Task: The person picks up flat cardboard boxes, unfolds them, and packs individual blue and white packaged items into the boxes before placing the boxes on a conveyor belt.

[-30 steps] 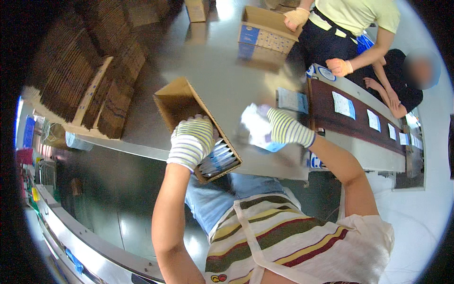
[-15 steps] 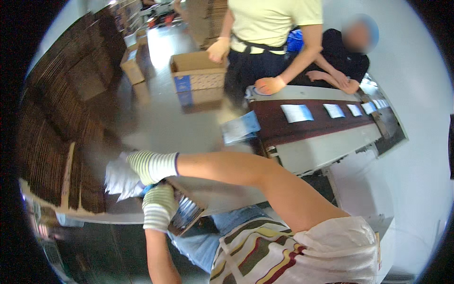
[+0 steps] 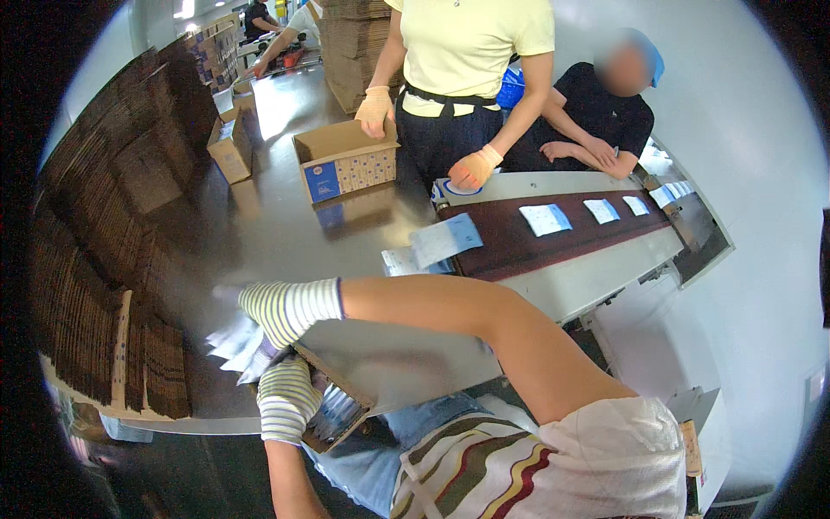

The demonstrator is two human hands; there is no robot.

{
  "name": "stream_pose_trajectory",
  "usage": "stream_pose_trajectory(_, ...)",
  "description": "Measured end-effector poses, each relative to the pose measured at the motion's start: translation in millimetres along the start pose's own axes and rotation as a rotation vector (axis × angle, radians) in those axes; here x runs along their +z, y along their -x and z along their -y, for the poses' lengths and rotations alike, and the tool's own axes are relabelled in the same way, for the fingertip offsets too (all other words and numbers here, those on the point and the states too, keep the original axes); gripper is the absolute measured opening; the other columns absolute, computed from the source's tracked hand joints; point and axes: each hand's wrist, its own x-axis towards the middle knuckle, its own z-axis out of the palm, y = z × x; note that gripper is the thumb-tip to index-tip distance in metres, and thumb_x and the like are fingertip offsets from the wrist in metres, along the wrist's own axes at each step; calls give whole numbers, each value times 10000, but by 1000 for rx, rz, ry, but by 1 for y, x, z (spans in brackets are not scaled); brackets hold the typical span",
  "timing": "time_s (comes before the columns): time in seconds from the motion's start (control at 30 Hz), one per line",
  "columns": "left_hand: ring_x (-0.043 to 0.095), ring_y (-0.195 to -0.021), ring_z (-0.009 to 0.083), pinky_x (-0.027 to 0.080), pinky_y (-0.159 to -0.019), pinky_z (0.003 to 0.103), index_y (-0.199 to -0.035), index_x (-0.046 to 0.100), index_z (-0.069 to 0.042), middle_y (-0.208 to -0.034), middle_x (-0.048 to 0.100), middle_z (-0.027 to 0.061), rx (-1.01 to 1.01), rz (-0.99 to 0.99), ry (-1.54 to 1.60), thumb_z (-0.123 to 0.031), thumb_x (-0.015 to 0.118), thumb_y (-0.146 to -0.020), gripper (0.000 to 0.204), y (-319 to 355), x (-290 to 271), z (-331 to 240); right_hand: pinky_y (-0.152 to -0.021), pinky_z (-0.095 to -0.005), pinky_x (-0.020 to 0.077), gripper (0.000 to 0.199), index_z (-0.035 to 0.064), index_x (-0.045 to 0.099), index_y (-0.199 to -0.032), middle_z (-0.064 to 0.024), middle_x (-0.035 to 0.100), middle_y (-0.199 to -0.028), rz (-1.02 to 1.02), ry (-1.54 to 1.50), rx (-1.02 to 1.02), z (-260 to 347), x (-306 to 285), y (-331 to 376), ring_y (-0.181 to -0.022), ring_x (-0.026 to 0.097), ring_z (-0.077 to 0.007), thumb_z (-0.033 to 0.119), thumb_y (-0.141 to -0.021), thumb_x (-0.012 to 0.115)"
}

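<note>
Both of my hands wear striped knit gloves. My right hand (image 3: 294, 313) reaches across from the right and is closed on the upper side of a bunch of white and blue flat packets (image 3: 233, 344). Right below it, my left hand (image 3: 288, 400) closes on the lower end of the same bunch; its fingertips are partly hidden. Against my left hand stands a small open cardboard box (image 3: 363, 406), tilted, at the table's near edge, with several packets (image 3: 333, 413) packed inside it.
Several packets lie spaced along a dark red conveyor belt (image 3: 501, 251); two packets (image 3: 445, 240) overlap at its end. A co-worker in a yellow shirt (image 3: 475, 43) stands by an open carton (image 3: 346, 177). Another sits beyond. Stacks of flattened cardboard (image 3: 112, 233) line the metal table's left (image 3: 285, 251).
The bunch of packets has tilted and fanned between my hands. A second packet now shows at the belt's end. The view has shifted slightly.
</note>
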Motion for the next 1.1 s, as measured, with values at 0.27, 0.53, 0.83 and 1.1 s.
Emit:
stream_pose_trajectory(0.27, 567, -1083, 269, 458, -909, 378, -1208, 538, -90, -1179, 596, 140, 94, -251, 139, -493, 549, -814, 564, 22, 66, 48, -737, -402, 497, 172, 114, 645, -824, -69, 630, -826, -240, 564, -477, 54, 41, 58, -824, 616, -252, 227, -697, 619)
stream_pose_trajectory(0.53, 610, -796, 334, 491, -743, 402, -904, 604, -22, -856, 620, 170, -5, -860, 438, -87, 555, -806, 127, 20, -29, -2, -871, -432, 467, 341, 46, 574, -774, -70, 493, -583, 98, 467, -506, 63, 28, 133, -587, 528, -227, 383, -770, 621)
stream_pose_trajectory(0.83, 521, -1117, 398, 419, -964, 470, -1143, 521, -17, -1128, 580, 181, -500, -977, 386, -98, 541, -838, 315, 76, 89, 35, -572, -397, 470, 164, 77, 614, -775, -99, 591, -619, -181, 740, -444, 43, 47, 74, -607, 595, -254, 216, -806, 534)
stream_pose_trajectory(1.1, 329, -1278, 406, 190, -1087, 532, -1197, 466, -17, -1310, 430, 188, -456, -633, 167, -212, 529, -755, 486, 59, 136, 13, -1097, -517, 210, 875, -2, 319, -1381, -233, 382, -1384, -138, 916, -17, -2, -6, -57, -1313, 324, -380, 554, -763, 594)
